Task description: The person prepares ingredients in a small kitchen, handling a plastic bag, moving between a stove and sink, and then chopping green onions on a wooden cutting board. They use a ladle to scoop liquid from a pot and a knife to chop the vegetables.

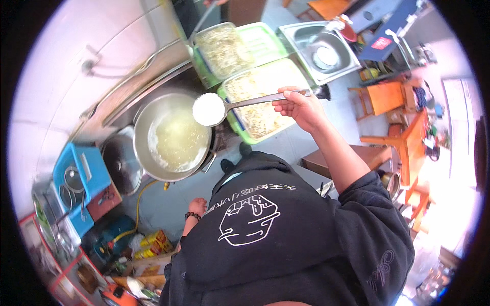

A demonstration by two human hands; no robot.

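My right hand (296, 105) grips the handle of a long metal ladle (250, 101). The ladle's round bowl holds something bright white and hangs by the right rim of a large steel pot (142, 147). Pale yellowish, bubbling liquid (177, 137) with whitish foam at its edge is in the pot. Just beyond the handle lies a green-rimmed tub (250, 142) of pale sprouts or noodle-like strands. My left hand (198, 206), with a beaded bracelet at the wrist, hangs low beside the dark apron, below the pot; its fingers look curled, and whether it holds anything cannot be made out.
Beyond the near tub stands a second one (220, 53) of similar strands, beside a steel sink (281, 30) with a white-topped container in it. Left of the pot are a glass lid (121, 164) and a blue basket (97, 164) with strainers. A yellow hose (138, 208) runs down to a gas cylinder (122, 225).
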